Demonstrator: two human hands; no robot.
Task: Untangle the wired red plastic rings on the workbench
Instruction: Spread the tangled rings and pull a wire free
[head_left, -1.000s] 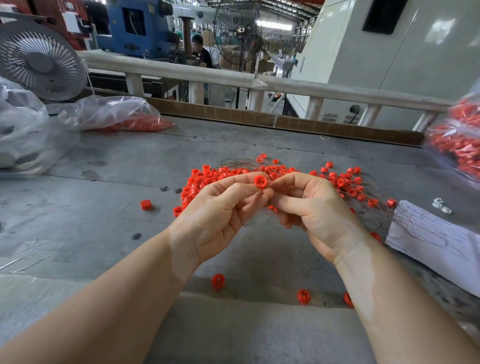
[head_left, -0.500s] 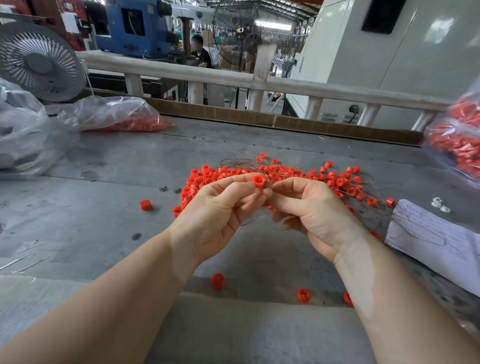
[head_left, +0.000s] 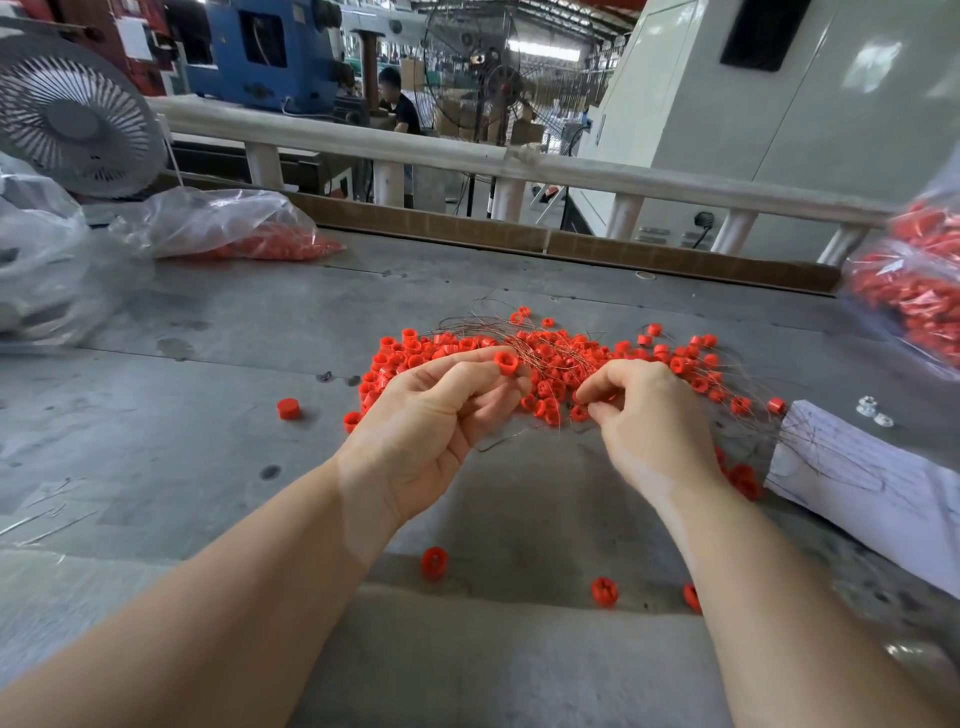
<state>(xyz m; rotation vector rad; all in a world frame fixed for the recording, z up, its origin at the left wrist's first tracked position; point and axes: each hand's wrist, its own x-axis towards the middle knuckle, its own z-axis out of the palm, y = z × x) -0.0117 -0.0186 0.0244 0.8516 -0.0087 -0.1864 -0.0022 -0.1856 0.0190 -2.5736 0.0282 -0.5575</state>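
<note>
Hands have parted; left hand pinches a red ring.

We stand before a grey, scuffed metal workbench in a factory hall. Along the workbench's far edge runs a pale tubular guard rail on short posts. Beyond the rail, to its left, sits a blue machine; behind its middle stands a black wire-caged pedestal fan; to its right rises a white cabinet wall. Daylight falls from the trussed roof.
</note>
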